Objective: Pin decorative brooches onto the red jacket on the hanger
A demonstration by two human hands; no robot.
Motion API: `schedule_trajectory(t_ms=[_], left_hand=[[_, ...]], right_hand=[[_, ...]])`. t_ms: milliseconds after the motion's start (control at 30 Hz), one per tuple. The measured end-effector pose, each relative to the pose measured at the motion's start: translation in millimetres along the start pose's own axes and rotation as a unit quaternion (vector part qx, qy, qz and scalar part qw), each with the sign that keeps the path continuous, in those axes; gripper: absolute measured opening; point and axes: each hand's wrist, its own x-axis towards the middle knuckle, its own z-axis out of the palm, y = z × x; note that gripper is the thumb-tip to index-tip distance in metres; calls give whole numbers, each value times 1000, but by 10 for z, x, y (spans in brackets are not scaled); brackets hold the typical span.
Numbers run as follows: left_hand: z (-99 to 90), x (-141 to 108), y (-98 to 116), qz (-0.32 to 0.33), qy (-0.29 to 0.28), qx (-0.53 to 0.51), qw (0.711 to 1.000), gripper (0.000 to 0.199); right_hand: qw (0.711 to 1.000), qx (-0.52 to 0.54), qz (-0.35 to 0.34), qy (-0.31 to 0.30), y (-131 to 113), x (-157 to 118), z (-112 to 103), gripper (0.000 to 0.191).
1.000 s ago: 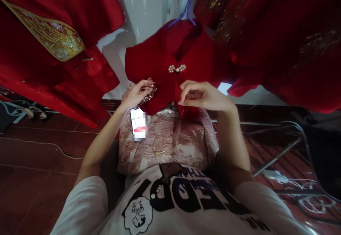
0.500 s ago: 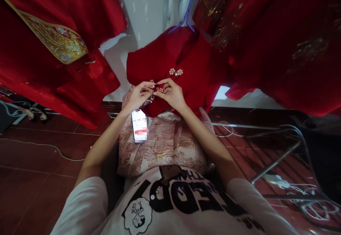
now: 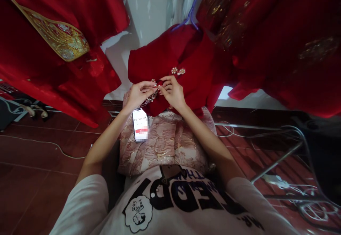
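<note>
The left hand (image 3: 140, 93) reaches forward over the near left edge of a red jacket (image 3: 197, 89), its thumb and forefinger bent toward each other; whether they are clamped on anything I cannot tell. A cluster of beads (image 3: 151, 97) sits under these fingers, partly covered, on a slant from far right to near left. A phone (image 3: 140, 125) lies nearer the body, its long side running away from the person. The right hand (image 3: 172, 92) comes in from the other side, fingers curled, tips just beside the left ones; its grip too is hidden. Just beyond it, and nearer to it than to the left, a pearl clasp (image 3: 178, 71) lies sideways across the jacket's front. The jacket spreads beneath and ahead of both hands, broad from side to side, its neck pointing away toward a purple hanger (image 3: 189, 18), its hem toward the lap.
</note>
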Motion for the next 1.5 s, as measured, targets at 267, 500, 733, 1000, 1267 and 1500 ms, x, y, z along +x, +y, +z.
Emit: schedule_trajectory(t_ms=[267, 500, 733, 1000, 1267, 1500], left_hand=[[2, -14, -9, 7, 34, 13, 999, 18], [-21, -18, -52, 34, 54, 46, 997, 17], [23, 18, -186, 13, 47, 18, 999, 20], [5, 29, -327, -15, -119, 82, 989, 20], [314, -268, -218, -50, -246, 311, 917, 103], [228, -249, -459, -1, -144, 330, 933, 65]], right_hand=[[999, -35, -29, -3, 18, 7, 60, 25], [996, -81, -44, 2, -52, -13, 93, 18], [997, -68, -20, -32, -5, -50, 0, 26], [981, -6, 30, -192, 22, -276, -599, 38], [979, -46, 18, -198, -153, -268, -942, 24], [972, -90, 31, -214, -116, -272, -975, 19]])
